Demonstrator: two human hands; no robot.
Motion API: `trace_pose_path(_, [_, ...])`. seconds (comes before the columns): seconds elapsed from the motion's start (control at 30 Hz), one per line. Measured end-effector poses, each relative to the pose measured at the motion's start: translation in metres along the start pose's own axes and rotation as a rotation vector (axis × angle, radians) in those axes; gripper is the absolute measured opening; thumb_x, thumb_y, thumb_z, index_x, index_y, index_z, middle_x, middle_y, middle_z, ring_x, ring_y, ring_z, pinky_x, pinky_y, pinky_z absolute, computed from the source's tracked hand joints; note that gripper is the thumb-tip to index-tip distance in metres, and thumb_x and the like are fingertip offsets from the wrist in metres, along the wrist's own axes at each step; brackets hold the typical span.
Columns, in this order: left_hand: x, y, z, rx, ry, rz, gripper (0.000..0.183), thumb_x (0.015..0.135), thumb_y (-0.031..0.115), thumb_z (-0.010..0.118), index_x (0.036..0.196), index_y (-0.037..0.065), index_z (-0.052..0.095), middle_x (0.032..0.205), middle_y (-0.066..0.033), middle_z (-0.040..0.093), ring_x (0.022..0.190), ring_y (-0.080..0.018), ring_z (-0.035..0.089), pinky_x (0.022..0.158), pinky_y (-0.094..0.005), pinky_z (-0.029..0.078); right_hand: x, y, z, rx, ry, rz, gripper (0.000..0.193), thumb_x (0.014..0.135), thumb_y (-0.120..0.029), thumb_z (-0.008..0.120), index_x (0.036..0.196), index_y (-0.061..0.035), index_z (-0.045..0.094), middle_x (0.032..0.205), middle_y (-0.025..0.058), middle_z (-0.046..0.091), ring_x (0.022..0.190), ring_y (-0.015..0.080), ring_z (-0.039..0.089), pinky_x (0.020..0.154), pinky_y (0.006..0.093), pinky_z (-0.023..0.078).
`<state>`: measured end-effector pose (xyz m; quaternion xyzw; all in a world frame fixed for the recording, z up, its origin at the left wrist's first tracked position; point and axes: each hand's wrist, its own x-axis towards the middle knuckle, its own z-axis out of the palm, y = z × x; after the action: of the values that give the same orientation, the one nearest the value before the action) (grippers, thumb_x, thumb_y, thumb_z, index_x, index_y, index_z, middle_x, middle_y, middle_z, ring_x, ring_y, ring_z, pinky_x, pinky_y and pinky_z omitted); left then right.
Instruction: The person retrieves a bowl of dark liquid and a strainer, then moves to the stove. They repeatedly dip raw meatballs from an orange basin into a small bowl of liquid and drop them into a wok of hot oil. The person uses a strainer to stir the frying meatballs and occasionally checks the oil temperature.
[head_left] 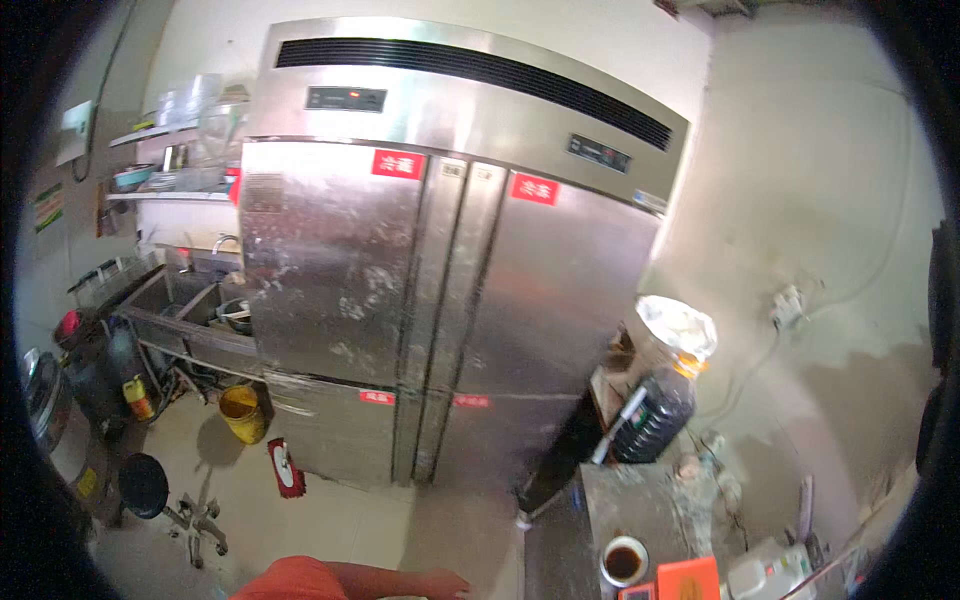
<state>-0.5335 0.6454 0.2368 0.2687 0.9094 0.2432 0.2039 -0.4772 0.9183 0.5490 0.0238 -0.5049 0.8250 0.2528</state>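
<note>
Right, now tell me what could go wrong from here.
The open cup of dark liquid stands close beside an orange item on the table; a knock might spill it there. The stool seems to have a wheeled base, so it could roll if bumped. A red-and-white thing on the floor near the steel fridge might catch a foot.

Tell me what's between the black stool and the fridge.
Floor, bearing a yellow bucket and, apparently, a red-and-white mop head near the fridge, in the head view.
</note>
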Motion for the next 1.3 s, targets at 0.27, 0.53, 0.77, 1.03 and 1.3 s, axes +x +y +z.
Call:
trace_pose_path(0.27, [-0.093,-0.085,-0.090,0.140,-0.132,-0.344,0.047,0.094,0.047,0.053,0.111,0.004,0.062,0.108,-0.0193,0.066,0.099,-0.0411,0.062,0.078,-0.0515,0.051,0.056,0.064,0.056,0.055,-0.255,0.116,0.026,0.098,-0.029,0.054,0.081,-0.0096,0.050,0.072,0.0062,0.047,0.059,0.0169,0.042,0.056,0.0304,0.040])
trace_pose_path(0.53, [-0.120,-0.013,-0.087,-0.061,-0.142,-0.497,0.056,0.092,0.053,0.055,0.123,0.007,0.062,0.113,-0.0200,0.066,0.108,-0.0398,0.061,0.087,-0.0494,0.050,0.088,0.090,0.016,0.112,-0.438,0.162,0.025,0.100,-0.027,0.053,0.084,-0.0090,0.051,0.074,0.0074,0.048,0.060,0.0173,0.043,0.057,0.0306,0.041])
trace_pose_path(0.77, [-0.084,-0.003,-0.106,-0.119,0.196,-0.557,0.054,0.095,0.052,0.053,0.127,0.010,0.059,0.103,-0.0120,0.072,0.098,-0.0315,0.067,0.083,-0.0447,0.053,0.100,0.107,0.004,0.054,-0.483,0.002,0.024,0.102,-0.026,0.051,0.086,-0.0085,0.051,0.076,0.0085,0.049,0.061,0.0177,0.043,0.058,0.0308,0.041])
trace_pose_path(1.03, [-0.163,-0.044,-0.025,-0.367,0.328,-0.731,0.050,0.088,0.047,0.063,0.119,0.007,0.067,0.122,-0.0193,0.065,0.114,-0.0377,0.060,0.098,-0.0482,0.046,0.169,0.115,0.070,0.564,-0.170,0.135,0.035,0.099,-0.038,0.056,0.081,-0.0114,0.041,0.058,0.0002,0.037,0.045,0.0122,0.033,0.042,0.0273,0.032])
trace_pose_path(1.3, [-0.348,-0.110,0.074,-0.202,0.403,-1.106,0.037,0.092,0.039,0.053,0.094,0.007,0.073,0.102,-0.0179,0.071,0.096,-0.0339,0.067,0.086,-0.0452,0.051,0.176,0.021,0.185,0.356,-0.574,-0.360,0.040,0.100,-0.042,0.055,0.085,-0.0084,0.040,0.060,0.0006,0.033,0.047,0.0106,0.032,0.043,0.0263,0.028])
